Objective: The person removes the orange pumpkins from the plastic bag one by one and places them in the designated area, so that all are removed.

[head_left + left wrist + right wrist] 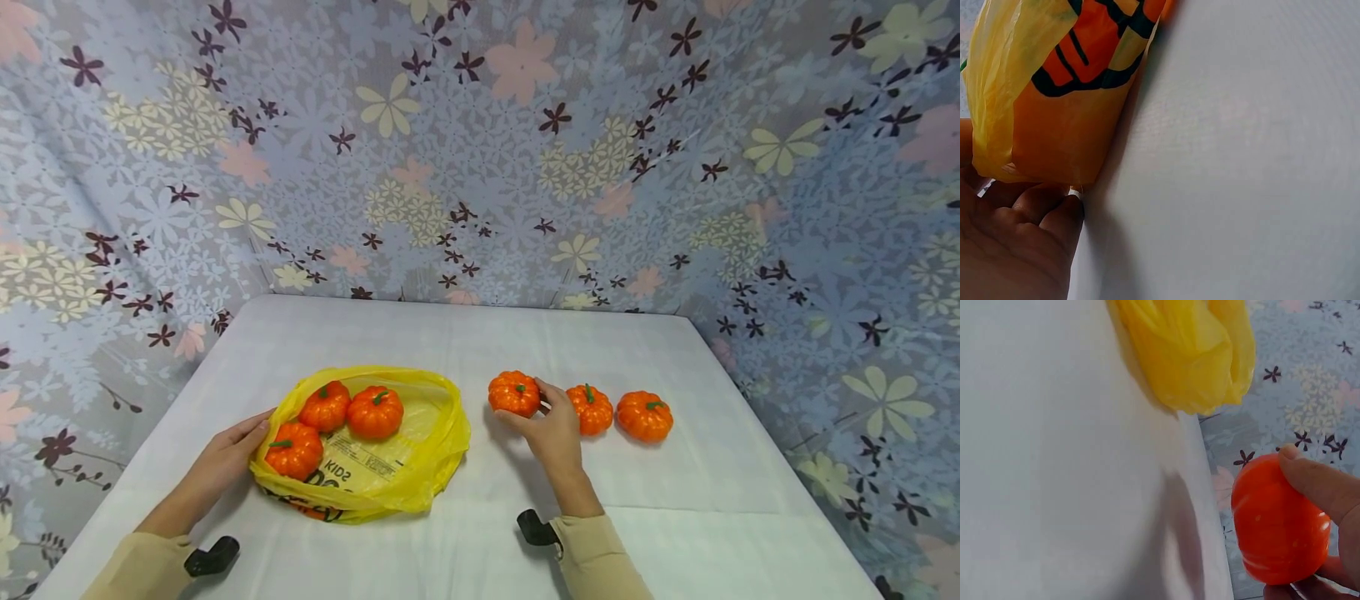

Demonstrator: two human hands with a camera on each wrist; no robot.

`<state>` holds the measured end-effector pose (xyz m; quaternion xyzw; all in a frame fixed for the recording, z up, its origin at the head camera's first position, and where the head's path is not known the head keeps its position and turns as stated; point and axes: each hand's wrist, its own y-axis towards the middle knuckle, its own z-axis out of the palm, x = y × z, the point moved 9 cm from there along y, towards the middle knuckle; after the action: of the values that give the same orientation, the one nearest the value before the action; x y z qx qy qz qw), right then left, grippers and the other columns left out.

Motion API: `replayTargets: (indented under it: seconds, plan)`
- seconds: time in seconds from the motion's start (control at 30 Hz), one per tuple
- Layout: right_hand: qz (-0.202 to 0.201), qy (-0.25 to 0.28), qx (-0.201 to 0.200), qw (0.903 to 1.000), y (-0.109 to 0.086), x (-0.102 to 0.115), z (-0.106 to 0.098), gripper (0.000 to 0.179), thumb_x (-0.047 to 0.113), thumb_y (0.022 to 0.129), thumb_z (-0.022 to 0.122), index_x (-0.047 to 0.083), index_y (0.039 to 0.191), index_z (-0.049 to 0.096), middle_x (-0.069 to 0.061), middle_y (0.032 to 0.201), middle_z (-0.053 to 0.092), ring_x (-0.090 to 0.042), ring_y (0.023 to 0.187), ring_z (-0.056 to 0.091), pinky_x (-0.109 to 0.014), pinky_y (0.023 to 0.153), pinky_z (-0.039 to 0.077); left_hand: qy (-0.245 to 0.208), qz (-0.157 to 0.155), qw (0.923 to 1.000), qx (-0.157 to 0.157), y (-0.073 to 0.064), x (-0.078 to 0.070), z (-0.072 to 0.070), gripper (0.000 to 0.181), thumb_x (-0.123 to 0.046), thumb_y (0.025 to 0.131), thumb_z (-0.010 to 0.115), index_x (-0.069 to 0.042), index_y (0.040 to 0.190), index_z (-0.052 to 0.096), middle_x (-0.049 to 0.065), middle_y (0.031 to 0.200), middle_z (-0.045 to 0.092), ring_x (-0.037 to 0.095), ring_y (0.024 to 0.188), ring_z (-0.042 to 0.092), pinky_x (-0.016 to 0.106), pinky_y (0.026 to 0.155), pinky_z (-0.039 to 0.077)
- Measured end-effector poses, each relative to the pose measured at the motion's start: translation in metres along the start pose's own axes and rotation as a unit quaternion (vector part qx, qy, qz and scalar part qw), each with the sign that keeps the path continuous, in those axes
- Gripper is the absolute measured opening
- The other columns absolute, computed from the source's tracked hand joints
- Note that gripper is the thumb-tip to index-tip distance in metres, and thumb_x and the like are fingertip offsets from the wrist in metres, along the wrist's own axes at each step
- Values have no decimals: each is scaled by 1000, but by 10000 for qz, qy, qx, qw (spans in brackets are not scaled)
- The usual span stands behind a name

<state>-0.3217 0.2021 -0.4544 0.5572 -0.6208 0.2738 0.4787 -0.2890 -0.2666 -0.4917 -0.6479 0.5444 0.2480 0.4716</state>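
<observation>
My right hand (551,429) holds a small orange toy pumpkin (513,393) with a green stem between thumb and fingers. In the right wrist view, this pumpkin hangs above the table, its shadow apart from it. My left hand (225,458) grips the left side of a yellow plastic bag (442,442), which lies with its mouth spread wide. Inside the bag are three similar pumpkins (377,412), grouped toward its left and back. The left wrist view shows the fingers (1054,209) against the bag's printed side.
Two more pumpkins, one (591,410) partly behind my right hand and another (645,417) beyond it, sit on the right of the white-covered table (712,483). A floral cloth (465,167) hangs behind the table. Each sleeve has a black device (536,528) at the wrist.
</observation>
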Motion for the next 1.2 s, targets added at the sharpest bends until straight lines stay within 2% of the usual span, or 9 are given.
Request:
replayTargets:
  seconds: [0.23,0.47,0.77,1.2]
  plan:
    - [243,-324,-64,9992,0,-11,-8,84,20,70,95,-6,139,55,-24,136,57,-36,125,54,-47,105,47,-71,64,10000,13,0,0,1,76,-53,107,34,4,157,24,27,163,14,47,149,9,64,117,15]
    - [323,-708,-36,9970,1,-15,-13,84,21,72,94,-9,140,53,-26,138,56,-40,130,51,-50,109,42,-36,62,10000,3,0,-1,1,75,-52,107,33,3,157,24,27,163,15,47,149,9,64,117,15]
    - [400,-1548,186,9870,3,-19,-8,86,29,74,91,-9,140,52,-27,137,56,-42,127,52,-54,108,42,16,12,10000,5,-1,-1,1,75,-52,107,33,3,157,24,27,163,15,48,149,9,64,117,14]
    - [403,-1739,245,9836,2,-18,-3,82,25,77,90,-9,140,49,-27,138,56,-42,127,52,-54,109,41,-5,-55,10000,-19,-1,1,1,73,-51,108,33,2,157,24,27,163,15,47,149,9,64,117,15]
